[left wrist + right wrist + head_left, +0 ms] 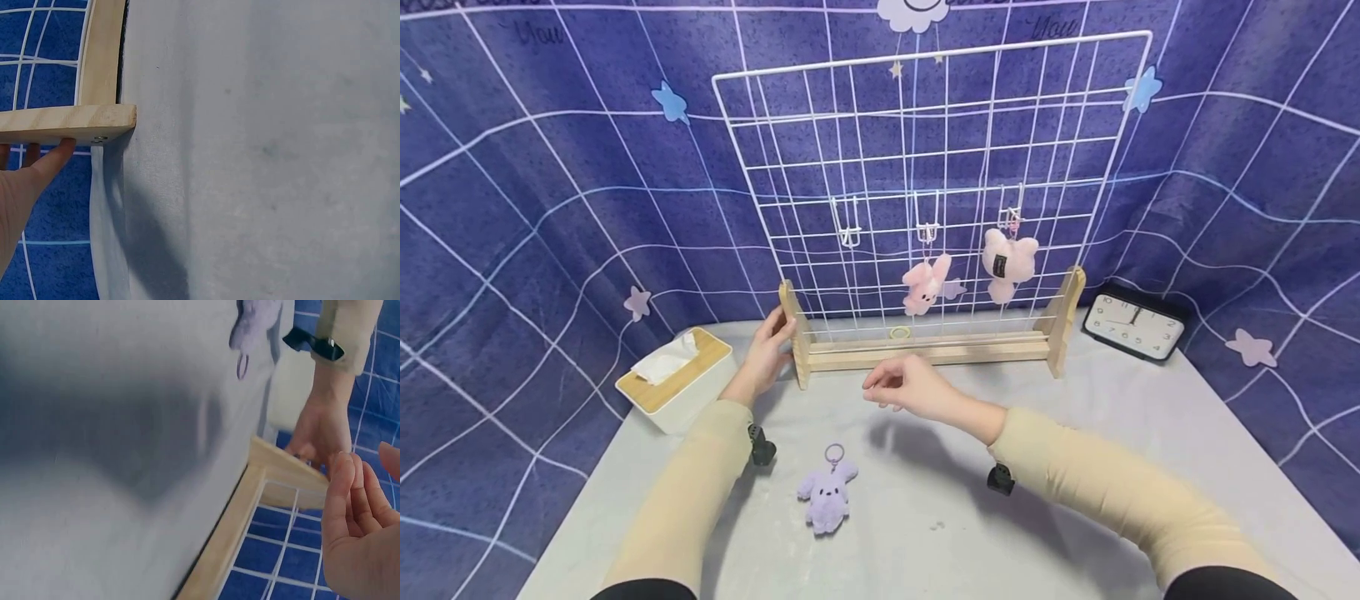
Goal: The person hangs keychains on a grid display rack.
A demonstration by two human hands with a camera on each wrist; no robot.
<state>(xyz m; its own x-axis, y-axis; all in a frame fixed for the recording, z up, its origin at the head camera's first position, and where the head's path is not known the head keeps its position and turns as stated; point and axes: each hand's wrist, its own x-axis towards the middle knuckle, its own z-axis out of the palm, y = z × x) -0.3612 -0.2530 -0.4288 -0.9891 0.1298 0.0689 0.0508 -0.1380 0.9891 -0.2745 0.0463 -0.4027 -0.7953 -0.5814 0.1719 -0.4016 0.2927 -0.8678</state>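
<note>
My left hand [765, 354] touches the outer side of the left wooden foot [797, 337] of a white wire grid rack [880, 179]. In the left wrist view, its fingertips [64, 149] press on that wood. My right hand [917, 387] hovers in front of the rack, fingers loosely bent and holding nothing; the right wrist view shows a gap between thumb and fingers. A purple plush keychain [827, 497] lies face up on the table, its ring toward the rack. A pink bunny plush [926, 285] and a pink plush with a black label [1011, 260] hang from hooks.
A white hook [849, 237] on the grid's left bears nothing. A tissue box [677, 379] with a wooden lid stands left of my left hand. On the right is a black-framed clock [1135, 323]. Blue patterned cloth [587, 175] hangs behind the pale table cover [925, 550].
</note>
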